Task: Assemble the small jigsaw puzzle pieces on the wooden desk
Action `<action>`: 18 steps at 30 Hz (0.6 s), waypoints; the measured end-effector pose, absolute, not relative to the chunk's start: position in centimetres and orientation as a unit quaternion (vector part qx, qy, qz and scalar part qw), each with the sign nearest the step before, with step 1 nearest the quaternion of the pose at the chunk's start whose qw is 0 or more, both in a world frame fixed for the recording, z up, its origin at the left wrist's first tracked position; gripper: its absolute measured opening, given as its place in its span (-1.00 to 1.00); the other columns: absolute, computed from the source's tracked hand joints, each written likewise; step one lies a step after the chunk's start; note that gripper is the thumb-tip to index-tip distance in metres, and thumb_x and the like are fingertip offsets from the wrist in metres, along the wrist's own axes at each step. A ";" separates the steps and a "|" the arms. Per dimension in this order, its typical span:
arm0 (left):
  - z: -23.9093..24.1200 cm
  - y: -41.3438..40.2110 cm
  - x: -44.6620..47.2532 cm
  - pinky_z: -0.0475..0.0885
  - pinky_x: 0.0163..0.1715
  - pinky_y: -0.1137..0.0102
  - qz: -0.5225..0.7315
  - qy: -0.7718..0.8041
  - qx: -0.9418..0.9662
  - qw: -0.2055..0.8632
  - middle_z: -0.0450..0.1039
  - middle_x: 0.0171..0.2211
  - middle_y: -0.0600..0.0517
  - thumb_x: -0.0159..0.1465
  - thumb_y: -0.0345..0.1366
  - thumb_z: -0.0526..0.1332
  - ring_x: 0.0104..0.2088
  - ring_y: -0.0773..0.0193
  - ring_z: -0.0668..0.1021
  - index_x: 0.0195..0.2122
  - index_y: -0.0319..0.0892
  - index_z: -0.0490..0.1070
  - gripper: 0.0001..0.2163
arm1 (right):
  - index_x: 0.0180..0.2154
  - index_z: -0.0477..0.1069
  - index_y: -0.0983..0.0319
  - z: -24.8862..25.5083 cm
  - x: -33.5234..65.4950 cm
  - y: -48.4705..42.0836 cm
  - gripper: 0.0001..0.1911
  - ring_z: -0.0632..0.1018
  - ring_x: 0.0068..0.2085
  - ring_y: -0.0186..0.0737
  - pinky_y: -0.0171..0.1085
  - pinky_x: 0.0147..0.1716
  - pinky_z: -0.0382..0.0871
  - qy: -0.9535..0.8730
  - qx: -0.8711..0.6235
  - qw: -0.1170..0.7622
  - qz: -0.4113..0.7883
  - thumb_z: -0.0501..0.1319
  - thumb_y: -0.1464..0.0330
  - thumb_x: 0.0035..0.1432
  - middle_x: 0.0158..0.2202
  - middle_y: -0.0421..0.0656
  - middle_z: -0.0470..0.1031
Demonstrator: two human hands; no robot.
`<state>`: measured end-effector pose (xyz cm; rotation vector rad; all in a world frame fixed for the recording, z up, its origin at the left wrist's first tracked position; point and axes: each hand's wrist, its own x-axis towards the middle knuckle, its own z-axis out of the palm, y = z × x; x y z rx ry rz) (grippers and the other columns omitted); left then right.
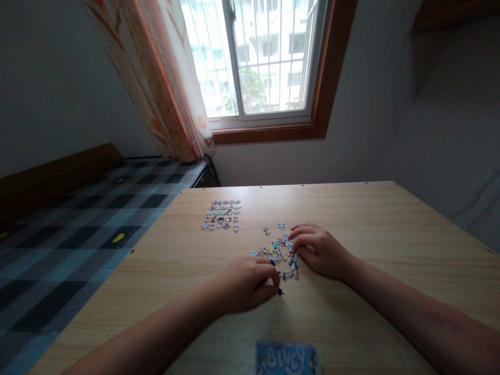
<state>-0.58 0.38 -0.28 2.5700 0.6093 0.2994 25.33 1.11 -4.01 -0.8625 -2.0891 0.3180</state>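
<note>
My left hand (252, 284) is closed in a pinch at the near side of a loose pile of jigsaw pieces (278, 252). A dark blue jigsaw piece (280, 292) shows at its fingertips, just above or on the table. On the pile's right edge, my right hand (318, 247) rests with fingers curved and apart, the tips touching or almost touching pieces there. Its fingers hide part of the pile. Two small groups of pieces lie just beyond: a light blue piece (282, 225) and a pinkish cluster (266, 231).
Several rows of separate jigsaw pieces (222, 212) are laid out at the far left of the wooden table (164, 291). A blue box marked "Bluey" (288, 359) lies at the near edge. Left of the table is a bed with checked cover (128, 208); a window (269, 57) stands behind.
</note>
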 end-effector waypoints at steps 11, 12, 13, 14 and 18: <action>-0.2 2.9 -1.0 0.35 -0.54 0.47 0.239 0.396 0.707 0.535 0.47 -0.47 0.10 0.28 -0.21 0.24 -0.58 0.41 0.43 -0.30 -0.20 0.42 -0.85 | -0.44 0.52 0.16 -3.9 25.3 1.1 -0.73 0.57 -0.03 -0.11 -0.06 0.00 0.48 -0.823 -0.351 0.427 0.130 0.17 0.61 0.10 -0.22 -0.14 0.62; -0.1 3.2 -1.1 0.33 -0.54 0.47 0.244 0.409 0.714 0.513 0.45 -0.48 0.11 0.28 -0.22 0.24 -0.58 0.41 0.42 -0.31 -0.20 0.44 -0.86 | -0.44 0.52 0.16 -3.9 25.3 1.2 -0.73 0.57 -0.03 -0.11 -0.05 0.00 0.48 -0.823 -0.351 0.427 0.130 0.17 0.61 0.10 -0.22 -0.15 0.62; 0.0 3.5 -1.3 0.32 -0.53 0.47 0.245 0.422 0.726 0.485 0.45 -0.50 0.11 0.28 -0.24 0.23 -0.58 0.41 0.40 -0.30 -0.20 0.46 -0.86 | -0.44 0.52 0.16 -3.9 25.3 1.2 -0.73 0.57 -0.03 -0.11 -0.05 0.00 0.48 -0.823 -0.351 0.427 0.129 0.17 0.61 0.10 -0.22 -0.15 0.62; 0.3 3.7 -1.4 0.31 -0.52 0.47 0.243 0.434 0.741 0.451 0.45 -0.50 0.10 0.29 -0.25 0.22 -0.57 0.40 0.40 -0.29 -0.20 0.48 -0.86 | -0.43 0.52 0.16 -4.0 25.3 1.2 -0.73 0.57 -0.03 -0.10 -0.04 0.00 0.48 -0.823 -0.352 0.427 0.128 0.17 0.62 0.10 -0.22 -0.14 0.62; 1.7 4.4 -2.5 0.36 -0.34 0.41 0.179 0.458 0.816 0.304 0.56 -0.38 0.03 0.33 -0.30 0.14 -0.38 0.30 0.50 -0.25 -0.16 0.54 -0.83 | -0.43 0.52 0.16 -4.0 25.4 1.2 -0.74 0.57 -0.04 -0.10 -0.04 0.00 0.48 -0.823 -0.352 0.428 0.126 0.17 0.61 0.10 -0.21 -0.14 0.62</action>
